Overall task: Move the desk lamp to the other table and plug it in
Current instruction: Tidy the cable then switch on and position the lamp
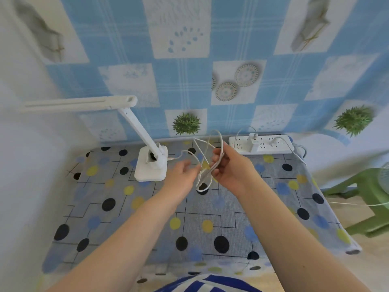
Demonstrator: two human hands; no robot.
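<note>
Fingers (pixel 219 159) of the right hand (pixel 229 167) are gripping the lamp's looped cable (pixel 210 157); left hand (pixel 181 175) is hanging open beside it. Desk lamp (pixel 150 163) is sitting on the table (pixel 147 224) near the power strip (pixel 261 144), seemingly not plugged yet.

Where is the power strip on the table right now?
In the head view, the power strip lies at the table's far right edge against the wall, just beyond the right hand holding the cable.
</note>
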